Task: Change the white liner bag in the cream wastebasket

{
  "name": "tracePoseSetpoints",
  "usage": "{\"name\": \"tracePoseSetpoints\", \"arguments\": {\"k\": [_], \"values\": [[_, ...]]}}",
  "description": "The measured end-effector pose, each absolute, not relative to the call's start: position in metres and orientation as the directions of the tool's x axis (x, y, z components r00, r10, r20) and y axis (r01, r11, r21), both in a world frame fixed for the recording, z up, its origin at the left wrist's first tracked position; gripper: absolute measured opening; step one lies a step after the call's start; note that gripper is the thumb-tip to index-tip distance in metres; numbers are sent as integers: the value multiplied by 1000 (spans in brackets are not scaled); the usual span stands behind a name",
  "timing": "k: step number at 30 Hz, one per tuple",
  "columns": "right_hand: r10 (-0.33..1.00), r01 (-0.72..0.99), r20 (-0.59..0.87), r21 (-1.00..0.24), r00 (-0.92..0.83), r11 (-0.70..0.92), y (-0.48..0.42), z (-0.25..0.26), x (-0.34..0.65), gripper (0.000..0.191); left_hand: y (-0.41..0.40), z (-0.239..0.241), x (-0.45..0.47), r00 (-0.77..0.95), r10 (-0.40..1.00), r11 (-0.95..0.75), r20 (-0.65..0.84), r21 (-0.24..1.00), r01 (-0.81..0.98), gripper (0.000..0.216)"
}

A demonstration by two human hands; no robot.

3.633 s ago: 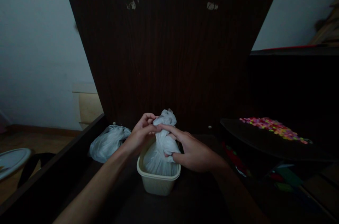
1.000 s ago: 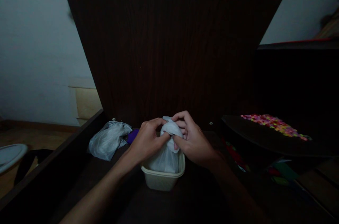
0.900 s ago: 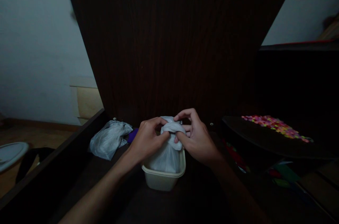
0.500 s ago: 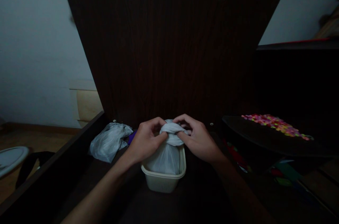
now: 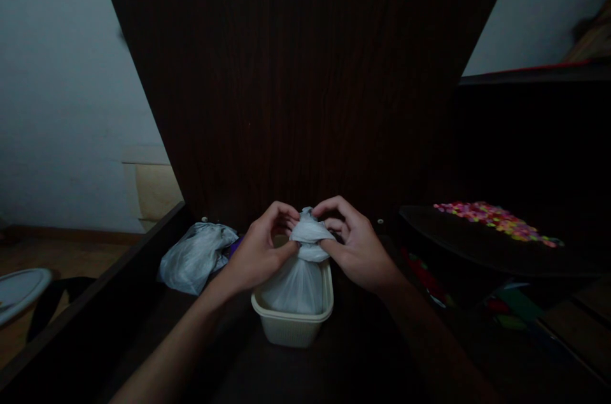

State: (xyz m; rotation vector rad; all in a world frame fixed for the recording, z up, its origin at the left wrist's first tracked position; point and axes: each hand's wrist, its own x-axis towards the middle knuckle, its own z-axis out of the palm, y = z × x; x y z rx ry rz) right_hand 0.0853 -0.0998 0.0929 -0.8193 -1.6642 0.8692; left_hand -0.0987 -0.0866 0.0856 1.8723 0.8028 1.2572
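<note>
Left hand (image 5: 267,246) and right hand (image 5: 356,246) both pinching the gathered neck of the white bag (image 5: 301,286), thumbs toward the camera. Bag body sits inside the cream tub (image 5: 292,331), neck above it, long axis roughly upright. Neck is between the hands, neither clearly nearer. Second plastic bag (image 5: 195,259) lies left of the tub.

Dim room, apparently in a home, dark wood-grain furniture panel (image 5: 305,92), pale wall (image 5: 57,92), brown skirting board (image 5: 71,235)
</note>
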Motion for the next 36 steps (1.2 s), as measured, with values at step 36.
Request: {"name": "tracePoseSetpoints", "arguments": {"k": [36], "values": [[858,-15,352,-927,-375,374,-104,91,79,31,-95,93,-106,512,752,-656,416,552,515,34]]}}
